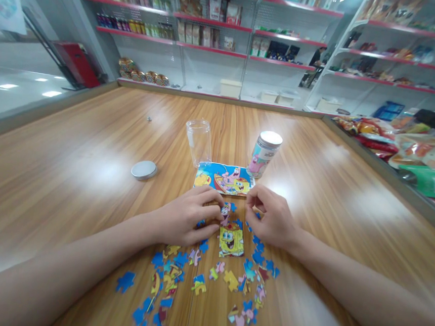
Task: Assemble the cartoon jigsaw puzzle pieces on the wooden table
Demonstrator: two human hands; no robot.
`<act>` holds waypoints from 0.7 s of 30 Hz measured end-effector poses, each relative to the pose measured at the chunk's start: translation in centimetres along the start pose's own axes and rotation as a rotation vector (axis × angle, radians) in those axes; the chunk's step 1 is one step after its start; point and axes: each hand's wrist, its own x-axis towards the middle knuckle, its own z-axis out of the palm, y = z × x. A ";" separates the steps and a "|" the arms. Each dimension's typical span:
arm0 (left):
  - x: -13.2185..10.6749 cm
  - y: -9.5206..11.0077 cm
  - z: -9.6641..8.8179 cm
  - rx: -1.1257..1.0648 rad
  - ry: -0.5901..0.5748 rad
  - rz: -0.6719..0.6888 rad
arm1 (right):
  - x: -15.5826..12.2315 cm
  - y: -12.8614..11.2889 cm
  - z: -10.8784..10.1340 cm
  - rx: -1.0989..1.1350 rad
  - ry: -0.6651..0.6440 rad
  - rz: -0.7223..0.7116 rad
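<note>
My left hand (188, 217) rests on the wooden table (88, 162) with its fingers pinched on a small puzzle piece (225, 213). That piece sits just above a joined yellow cartoon section (231, 240). My right hand (271, 219) is curled close beside it, fingertips together near blue pieces; what they hold is hidden. Several loose puzzle pieces (199, 283) lie scattered between my forearms. A printed reference picture (223, 179) lies flat just beyond my hands.
An open clear jar (198, 142) and a closed printed tin (264, 154) stand behind the picture. A round metal lid (144, 170) lies to the left. Shop shelves (213, 36) line the back wall, and snack packets (412, 149) fill a bin at right.
</note>
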 end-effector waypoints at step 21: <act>-0.4 -0.4 0.2 -0.025 0.065 0.013 | -0.7 -0.1 -0.9 0.044 0.125 0.005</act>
